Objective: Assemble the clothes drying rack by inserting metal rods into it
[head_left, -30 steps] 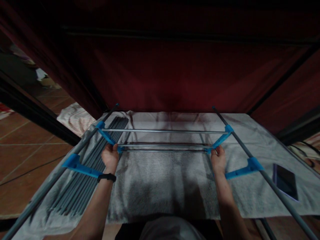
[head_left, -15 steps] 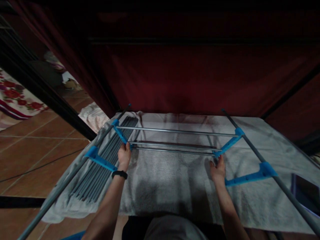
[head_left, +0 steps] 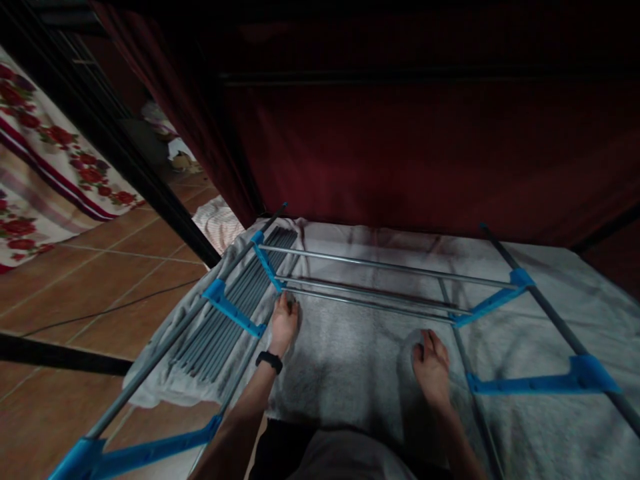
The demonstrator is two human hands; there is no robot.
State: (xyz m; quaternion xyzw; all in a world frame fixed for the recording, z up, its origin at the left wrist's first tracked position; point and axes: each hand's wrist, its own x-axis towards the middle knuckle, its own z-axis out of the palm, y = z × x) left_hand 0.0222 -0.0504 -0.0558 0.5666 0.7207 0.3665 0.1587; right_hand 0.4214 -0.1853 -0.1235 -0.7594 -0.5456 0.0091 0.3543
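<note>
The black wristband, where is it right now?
In the head view, the black wristband is on the left wrist, lower middle, just below the left hand near the blue connector.

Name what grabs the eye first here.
The bright blue connectors on a grey tube frame stand out, with silver crossbars spanning the middle above a pale towel. The left hand touches the nearest bar's left end; the right hand rests flat on the towel. Dark red fabric fills the back.
</note>
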